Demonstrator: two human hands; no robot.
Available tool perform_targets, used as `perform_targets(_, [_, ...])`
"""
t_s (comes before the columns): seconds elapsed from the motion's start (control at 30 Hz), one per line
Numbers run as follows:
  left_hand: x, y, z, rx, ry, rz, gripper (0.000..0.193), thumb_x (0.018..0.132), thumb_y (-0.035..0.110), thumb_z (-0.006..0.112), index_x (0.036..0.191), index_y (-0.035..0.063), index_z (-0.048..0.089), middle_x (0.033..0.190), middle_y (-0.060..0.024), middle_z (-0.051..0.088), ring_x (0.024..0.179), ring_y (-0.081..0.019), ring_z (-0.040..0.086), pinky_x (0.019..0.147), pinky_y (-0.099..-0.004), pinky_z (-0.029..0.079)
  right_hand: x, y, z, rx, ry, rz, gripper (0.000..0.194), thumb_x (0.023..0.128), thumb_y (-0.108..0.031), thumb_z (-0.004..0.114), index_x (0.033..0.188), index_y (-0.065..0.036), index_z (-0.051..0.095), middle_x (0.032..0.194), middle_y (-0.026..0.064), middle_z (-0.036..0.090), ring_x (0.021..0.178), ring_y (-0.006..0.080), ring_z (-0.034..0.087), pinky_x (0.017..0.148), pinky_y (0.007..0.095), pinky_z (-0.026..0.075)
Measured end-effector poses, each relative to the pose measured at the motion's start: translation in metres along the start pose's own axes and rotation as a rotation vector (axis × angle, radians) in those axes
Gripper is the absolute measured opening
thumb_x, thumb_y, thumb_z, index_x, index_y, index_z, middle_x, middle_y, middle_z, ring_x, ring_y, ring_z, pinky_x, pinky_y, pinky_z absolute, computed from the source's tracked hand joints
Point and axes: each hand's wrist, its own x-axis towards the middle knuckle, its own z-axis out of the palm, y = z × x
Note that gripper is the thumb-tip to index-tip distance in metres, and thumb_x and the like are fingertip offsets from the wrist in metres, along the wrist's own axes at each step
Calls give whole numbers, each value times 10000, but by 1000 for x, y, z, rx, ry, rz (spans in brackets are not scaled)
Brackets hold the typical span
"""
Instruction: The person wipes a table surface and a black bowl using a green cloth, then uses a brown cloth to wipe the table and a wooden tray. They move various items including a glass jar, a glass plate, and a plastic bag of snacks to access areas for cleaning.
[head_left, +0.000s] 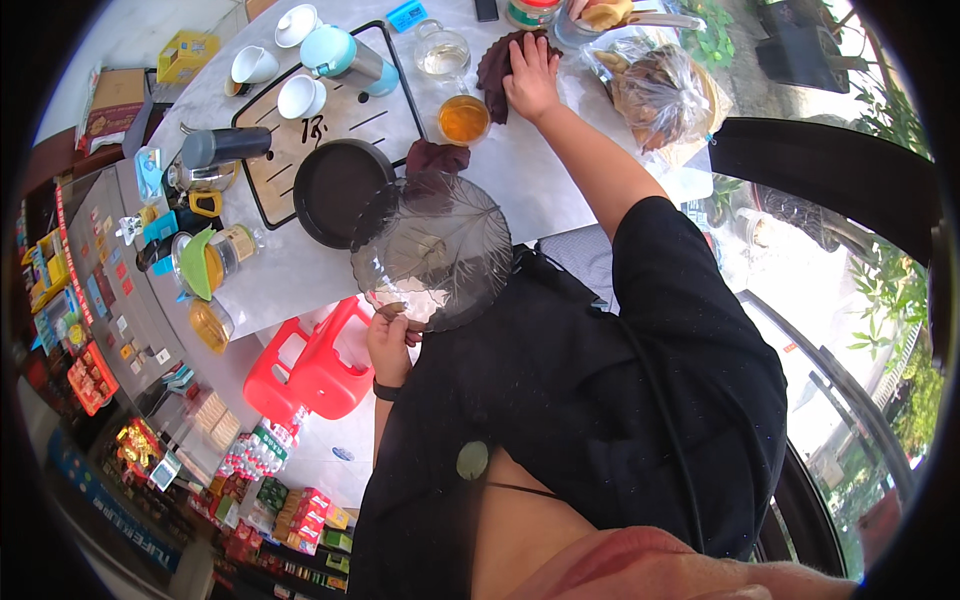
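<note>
A clear glass plate (442, 251) with a leaf-vein pattern and scalloped rim is tilted in front of my body. My left hand (390, 341) grips its near edge between thumb and fingers. Further out, my right hand (534, 75) lies palm down on a dark brown cloth (495, 71), fingers slightly spread. Just left of that cloth stand a glass cup of amber liquid (463, 120) and a glass pitcher (442, 56) of pale liquid. A second brown cloth (437, 157) is partly behind the plate, beside a round black pan-like dish (341, 191).
The tea tray (352, 124) carries a white cup (301, 97) and a turquoise-lidded bottle (349, 60). Jars (202, 262) and a dark tumbler (225, 146) crowd the table's left side. A plastic bag (664, 97) lies at right. Red stools (315, 367) stand below the table edge.
</note>
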Motion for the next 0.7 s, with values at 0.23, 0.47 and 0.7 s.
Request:
perform_targets(0.23, [-7, -6, -1, 32, -4, -53, 183, 914, 84, 471, 1072, -3, 506, 734, -137, 672, 527, -113, 561, 507, -209, 439, 25, -32, 13, 41, 47, 116, 670, 873, -423, 512, 1392, -18, 385, 1517, 252, 211, 1419, 432, 127, 1117, 609, 109])
perform_targets(0.47, [-9, -6, 2, 37, -22, -50, 168, 929, 76, 468, 1076, 3, 502, 741, -131, 673, 545, -111, 570, 523, -206, 442, 32, -19, 11, -33, 44, -75, 544, 873, -284, 499, 1388, -119, 438, 1522, 143, 274, 1428, 343, 184, 1146, 541, 149])
perform_targets(0.7, [-6, -14, -5, 65, -51, -39, 165, 929, 68, 466, 1075, -1, 501, 739, -129, 670, 544, -112, 567, 527, -211, 444, -15, 16, -20, -96, -9, -131, 493, 885, -186, 501, 1375, -151, 462, 1518, 96, 300, 1419, 294, 235, 1151, 489, 203])
